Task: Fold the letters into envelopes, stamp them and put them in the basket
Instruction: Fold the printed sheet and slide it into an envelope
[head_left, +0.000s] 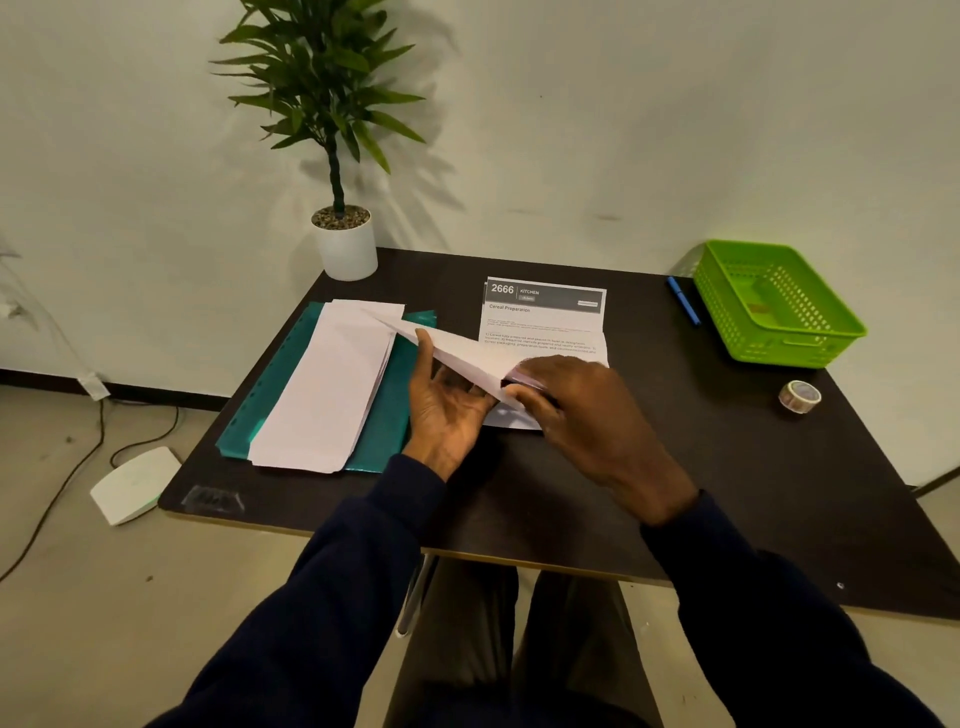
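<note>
A dark table (675, 467) filled most of the view, set against a pale wall. On its left part lay a teal folder (384, 431) with a stack of white envelopes (327, 384) on top of it. A printed letter (540, 322) lay flat near the middle of the table, just right of the folder, its near end hidden under the hands. A green basket (810, 353) sat at the far right corner, well apart from the letter. A plant (332, 93) in a white pot (347, 249) stood at the far left corner. The two hands were close together over the near end of the letter. The left hand (447, 400) was palm up, its fingers under a single envelope (457, 353) and its thumb against the envelope's edge. The right hand (576, 410) curled its fingers round the envelope's near end. The envelope was tilted and raised off the table, with its far tip over the stack. A blue pen (683, 300) lay just left of the basket, and a small roll of tape (799, 396) sat near the right edge.
</note>
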